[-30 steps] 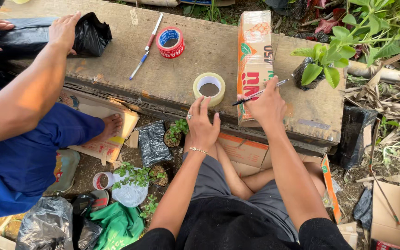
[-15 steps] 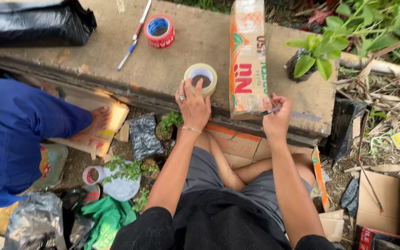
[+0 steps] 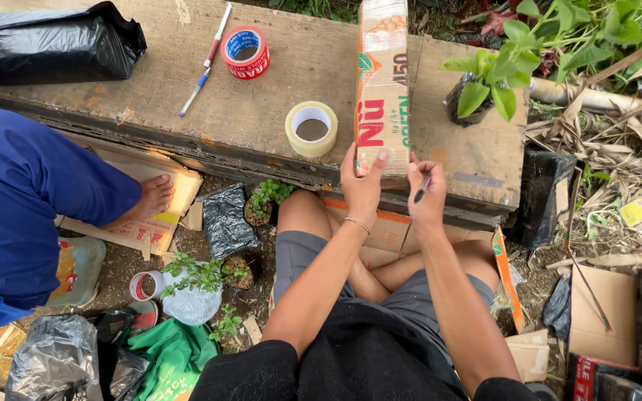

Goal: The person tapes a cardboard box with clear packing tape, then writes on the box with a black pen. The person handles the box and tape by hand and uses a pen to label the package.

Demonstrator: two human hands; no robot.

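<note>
— Where is your left hand (image 3: 363,183)?
— Your fingers press flat on the near end of the long cardboard box (image 3: 383,82) lying on the wooden board (image 3: 276,89).

— And your right hand (image 3: 426,194)?
— It pinches a dark pen (image 3: 421,188), just beside the box's near end; the clear tape roll (image 3: 311,128) sits left.

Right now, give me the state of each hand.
Left hand: open, pressed on the near end of the cardboard strip.
Right hand: closed around a black pen.
</note>
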